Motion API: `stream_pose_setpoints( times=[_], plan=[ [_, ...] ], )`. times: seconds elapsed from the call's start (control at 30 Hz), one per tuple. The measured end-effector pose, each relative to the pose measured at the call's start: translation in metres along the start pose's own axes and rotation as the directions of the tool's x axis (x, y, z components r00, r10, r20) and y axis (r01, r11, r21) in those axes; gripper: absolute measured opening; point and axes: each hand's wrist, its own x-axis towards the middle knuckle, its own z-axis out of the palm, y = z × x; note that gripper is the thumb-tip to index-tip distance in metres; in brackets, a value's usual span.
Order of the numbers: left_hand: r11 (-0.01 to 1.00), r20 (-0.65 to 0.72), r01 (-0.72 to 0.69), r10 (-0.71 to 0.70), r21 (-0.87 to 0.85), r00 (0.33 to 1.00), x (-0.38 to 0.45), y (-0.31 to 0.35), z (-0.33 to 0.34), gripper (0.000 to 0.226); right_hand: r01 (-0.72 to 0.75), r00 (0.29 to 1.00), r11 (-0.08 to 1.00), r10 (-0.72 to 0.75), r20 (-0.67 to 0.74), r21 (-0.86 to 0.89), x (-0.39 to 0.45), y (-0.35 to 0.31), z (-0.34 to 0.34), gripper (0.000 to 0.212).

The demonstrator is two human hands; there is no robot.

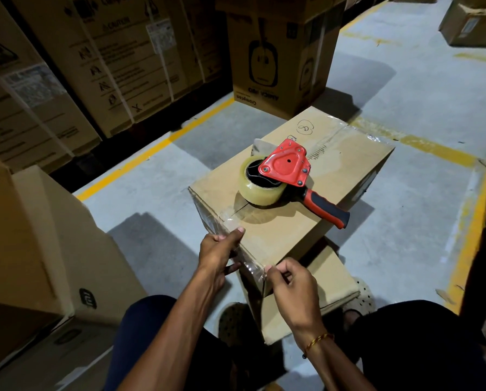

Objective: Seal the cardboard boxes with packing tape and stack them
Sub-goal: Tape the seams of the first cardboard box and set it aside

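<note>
The concrete floor (405, 88), marked with yellow lines, carries everything here. Tall printed cartons (100, 66) stand stacked well behind and to the left of the top cardboard box (287, 227), and a Crompton carton (275, 60) stands just behind it. A plain carton (75, 249) sits near its left side. The top cardboard box, with a circled 8 handwritten near its far end, rests on a lower cardboard box (320, 292) between the person's knees. A red tape dispenser (289, 170) with a clear tape roll (260, 187) lies on its side on the top of that box, its black and red handle pointing right. A strip of clear packing tape (222, 235) runs along the box's near left edge. The left hand (219, 252) presses this strip against the edge with thumb on top and fingers down the side. The right hand (292, 286) pinches the strip's end at the box's near corner, fingers curled.
</note>
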Motion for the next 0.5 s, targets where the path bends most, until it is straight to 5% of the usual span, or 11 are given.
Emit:
stream_pose_setpoints(
  times=[0.37,0.5],
  plan=[
    [0.992,0.043,-0.077,0.073,0.101,0.996,-0.013,-0.018,0.005,0.043,-0.162,0.985,0.982,0.155,0.071,0.093,0.002,0.002,-0.002,0.03],
    [0.997,0.096,-0.044,0.038,0.058,0.995,-0.025,-0.029,0.008,0.043,-0.155,0.984,0.987,0.159,0.085,-0.05,-0.001,0.001,-0.007,0.037]
  ],
)
